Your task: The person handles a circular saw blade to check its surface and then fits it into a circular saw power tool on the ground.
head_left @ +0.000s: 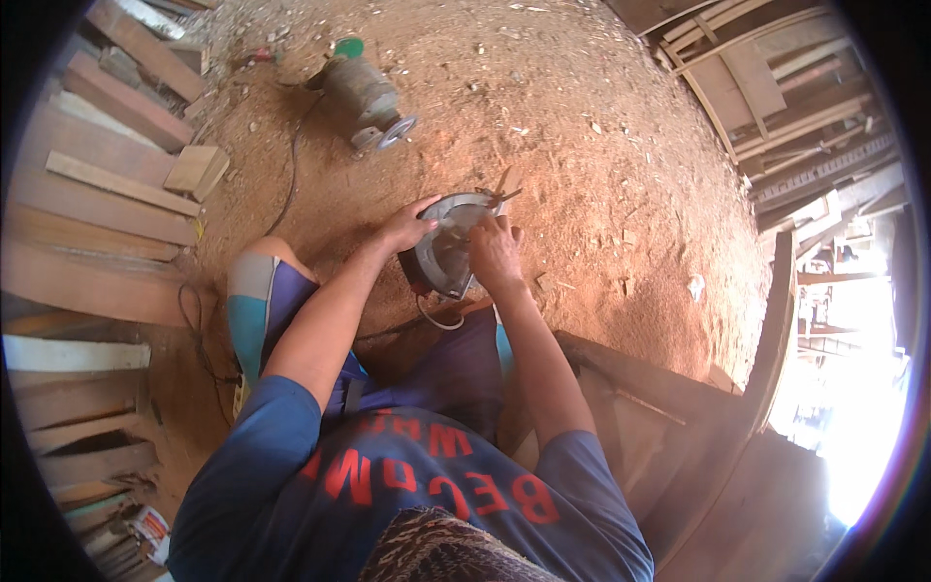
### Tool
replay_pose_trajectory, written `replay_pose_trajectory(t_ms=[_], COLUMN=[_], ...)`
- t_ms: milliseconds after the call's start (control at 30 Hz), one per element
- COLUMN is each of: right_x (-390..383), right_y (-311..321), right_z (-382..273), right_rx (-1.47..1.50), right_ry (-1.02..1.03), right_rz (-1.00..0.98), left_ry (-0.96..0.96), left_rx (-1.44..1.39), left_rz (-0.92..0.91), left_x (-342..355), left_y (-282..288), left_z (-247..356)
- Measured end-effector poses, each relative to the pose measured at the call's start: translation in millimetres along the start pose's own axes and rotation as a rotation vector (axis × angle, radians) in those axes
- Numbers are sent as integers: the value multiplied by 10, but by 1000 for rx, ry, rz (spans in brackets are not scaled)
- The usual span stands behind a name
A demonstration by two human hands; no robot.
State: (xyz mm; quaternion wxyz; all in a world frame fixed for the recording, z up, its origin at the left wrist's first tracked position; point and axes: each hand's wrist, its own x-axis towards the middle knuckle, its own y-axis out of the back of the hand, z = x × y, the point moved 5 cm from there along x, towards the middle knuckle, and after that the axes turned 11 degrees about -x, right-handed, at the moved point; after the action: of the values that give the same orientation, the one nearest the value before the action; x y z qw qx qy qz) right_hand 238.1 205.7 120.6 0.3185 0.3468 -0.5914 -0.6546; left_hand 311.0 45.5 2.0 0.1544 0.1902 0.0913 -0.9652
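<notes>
A dark handheld power tool, by its curved metal guard and cord a circular saw (441,242), rests between my knees with its guard side turned up. My left hand (407,228) holds the near-left edge of the guard, thumb on top and fingers around the rim. My right hand (496,250) lies over the right side of the saw, its fingers bent and pressed together at the metal; whatever is between them is hidden. A thin dark piece (503,196) juts out at the saw's far end. From its near end runs a pale cord (441,322).
Beyond the saw, a grey motor (361,92) with a wheel lies on the sawdust-covered ground (572,145). A dark cable (291,175) trails from it. Stacked planks (107,228) line the left; a wooden frame (776,320) and more timber (756,78) stand right.
</notes>
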Motion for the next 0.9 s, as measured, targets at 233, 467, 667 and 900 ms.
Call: replay_pose_trajectory(t_ms=[233, 467, 667, 900], right_x=[30, 0, -9, 47], right_y=[-63, -190, -94, -67], right_z=[3, 106, -26, 18], right_rx=[6, 24, 56, 6], right_ry=[-7, -4, -29, -20], right_rz=[-19, 81, 147, 49], left_ry=[25, 31, 75, 100], left_rx=[11, -12, 41, 19], left_rz=[23, 4, 28, 25], left_x=[12, -4, -43, -92], left_y=[29, -38, 25, 0], left_z=[-87, 13, 23, 119])
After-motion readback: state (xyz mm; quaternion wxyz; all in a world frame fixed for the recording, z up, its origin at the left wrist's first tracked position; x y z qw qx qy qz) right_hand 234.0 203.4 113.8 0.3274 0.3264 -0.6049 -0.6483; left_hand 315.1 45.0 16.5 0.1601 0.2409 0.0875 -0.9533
